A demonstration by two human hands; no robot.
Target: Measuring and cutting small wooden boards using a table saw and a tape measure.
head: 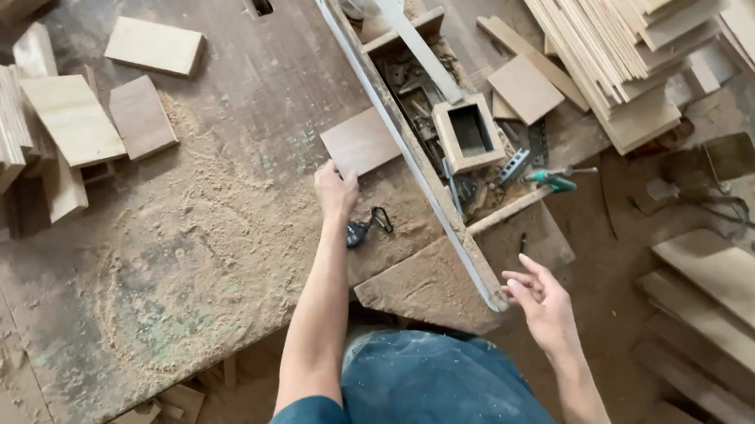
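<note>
Your left hand [335, 191] reaches out across the dusty desk [215, 161] and its fingertips touch the near left corner of a small flat wooden panel [360, 141]; the grip is not closed around it, only laid on its edge with fingers curled down. The panel lies flat on the desk, its right side just beside the long metal rail [408, 148] that runs from far to near along the desk's right edge. Just near your left hand, to its right, a small black tool with a wire loop [367, 227] lies on the desk.

Your right hand [539, 301] hangs in the air off the right side of the desk, near the rail's near end, fingers spread and grip released, holding nothing.

Beyond the rail sits a tray of metal odds and ends, with a small open wooden box [469, 132] on top and a green-handled tool [552, 178] to its right. Sawdust [168, 262] covers the left of the desk, where cut wooden blocks [74, 118] lie at the far left. A stack of thin boards [622, 35] fills the far right, and longer planks [737, 293] rest on the floor at near right.
</note>
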